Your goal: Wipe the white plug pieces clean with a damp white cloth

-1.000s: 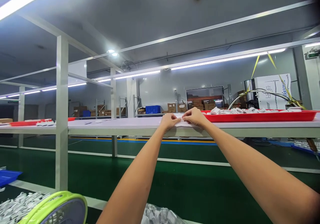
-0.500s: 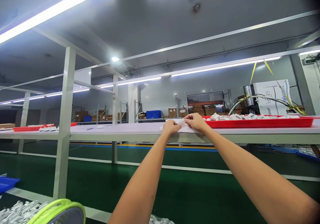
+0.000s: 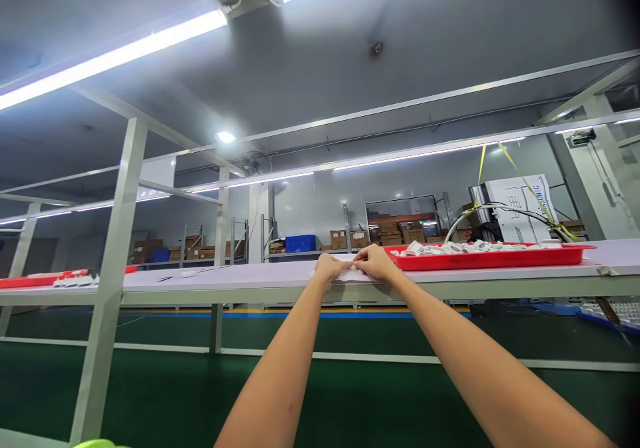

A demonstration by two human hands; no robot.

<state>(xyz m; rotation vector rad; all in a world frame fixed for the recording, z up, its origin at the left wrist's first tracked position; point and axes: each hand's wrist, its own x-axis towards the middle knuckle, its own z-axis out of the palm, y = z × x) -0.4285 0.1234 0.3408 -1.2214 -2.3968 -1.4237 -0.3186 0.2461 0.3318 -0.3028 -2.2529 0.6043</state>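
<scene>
Over the near edge of the white tabletop (image 3: 270, 275), my two hands work close together on a thin white plastic bag (image 3: 354, 275). My left hand (image 3: 330, 268) is closed on its left side, thumb pointing right. My right hand (image 3: 376, 263) pinches it from the right, fingertips almost meeting the left thumb. The bag lies low against the table, and whether anything is inside it cannot be made out. Just right of my right hand is a red tray (image 3: 490, 259) heaped with small white plastic parts (image 3: 450, 249).
Farther left along the table sits another red tray (image 3: 30, 281) beside white parts (image 3: 77, 279). An upright metal post (image 3: 113, 255) rises from the bench frame. Behind are a white machine (image 3: 520, 205), a blue bin (image 3: 301, 243) and shelved cartons.
My view has tilted up and turned slightly right, so the scene sits lower and more to the left. My hands have drawn closer together, and less of the bag shows between them.
</scene>
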